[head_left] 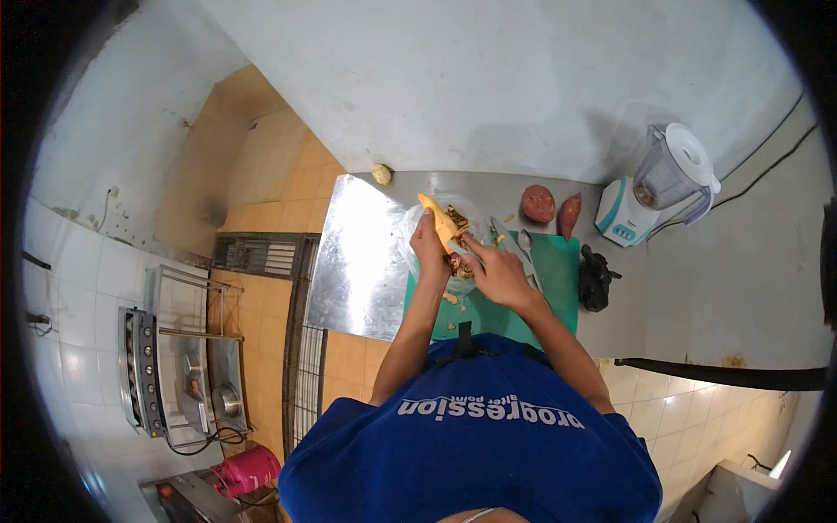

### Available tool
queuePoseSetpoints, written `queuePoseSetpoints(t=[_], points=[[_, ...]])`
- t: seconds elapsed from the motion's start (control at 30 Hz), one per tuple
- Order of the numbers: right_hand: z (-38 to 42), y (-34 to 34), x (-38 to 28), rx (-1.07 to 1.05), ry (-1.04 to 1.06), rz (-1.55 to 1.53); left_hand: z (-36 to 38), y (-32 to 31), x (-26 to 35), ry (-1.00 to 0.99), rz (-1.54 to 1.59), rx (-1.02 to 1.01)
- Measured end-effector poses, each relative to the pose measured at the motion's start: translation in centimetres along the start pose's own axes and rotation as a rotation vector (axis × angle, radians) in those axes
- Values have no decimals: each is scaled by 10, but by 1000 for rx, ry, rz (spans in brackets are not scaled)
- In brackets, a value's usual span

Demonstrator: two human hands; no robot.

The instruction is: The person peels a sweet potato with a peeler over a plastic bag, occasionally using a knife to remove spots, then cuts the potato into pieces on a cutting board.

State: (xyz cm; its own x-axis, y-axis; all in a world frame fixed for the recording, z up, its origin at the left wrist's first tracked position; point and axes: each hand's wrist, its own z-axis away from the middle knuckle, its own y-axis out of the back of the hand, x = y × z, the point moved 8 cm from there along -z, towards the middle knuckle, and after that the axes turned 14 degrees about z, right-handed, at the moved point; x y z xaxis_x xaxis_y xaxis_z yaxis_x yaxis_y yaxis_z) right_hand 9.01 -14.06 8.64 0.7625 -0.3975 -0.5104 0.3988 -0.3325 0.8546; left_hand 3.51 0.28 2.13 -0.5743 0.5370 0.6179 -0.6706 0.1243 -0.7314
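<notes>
My left hand (429, 248) is wrapped round a long, peeled orange-yellow root (442, 222), which it holds tilted over a clear plastic bag (413, 228) with brown peelings (460, 220) in it. My right hand (495, 268) is beside the root's lower part, with its fingers pointing at it; what its fingers hold, if anything, is too small to make out. Under and beside my hands lies a green cutting board (555, 270), with small peel scraps on it. A knife (500, 228) and another metal utensil (526, 244) rest near its back edge.
Two reddish roots (538, 203) lie behind the board. A blender (649, 187) stands at the right, near a black plastic bag (595, 279). A pale round piece (382, 174) sits at the metal table's (353, 288) back left corner. A stove (144, 370) is far left.
</notes>
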Motion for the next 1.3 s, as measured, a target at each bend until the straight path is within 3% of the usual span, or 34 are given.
queuePoseSetpoints(t=[0.2,0.37,0.53,0.6,0.7,0.9,1.0,1.13,1.2,1.3], points=[[20,-25,11,-92,-18,1,-13,6,24,19,-76,33],[3,5,-4,-24,-15,-55,1,1,26,39,-193,37],[0,-6,-2,13,3,-7,-10,9,11,-11,-18,57],[14,-28,12,-157,-14,60,-19,10,21,26,13,39],[23,-41,29,-77,-23,-17,-26,7,27,60,32,7],[-2,19,-8,-91,-78,-73,-12,-2,10,165,-10,-89],[1,3,-8,-8,-36,-24,-17,0,2,113,135,-80],[8,-7,-2,-42,-31,-39,-19,8,-5,113,58,-106],[10,-6,0,-16,-39,-70,-18,13,-14,141,202,-26],[14,-7,6,-68,-59,12,-10,13,-19,147,172,-1]])
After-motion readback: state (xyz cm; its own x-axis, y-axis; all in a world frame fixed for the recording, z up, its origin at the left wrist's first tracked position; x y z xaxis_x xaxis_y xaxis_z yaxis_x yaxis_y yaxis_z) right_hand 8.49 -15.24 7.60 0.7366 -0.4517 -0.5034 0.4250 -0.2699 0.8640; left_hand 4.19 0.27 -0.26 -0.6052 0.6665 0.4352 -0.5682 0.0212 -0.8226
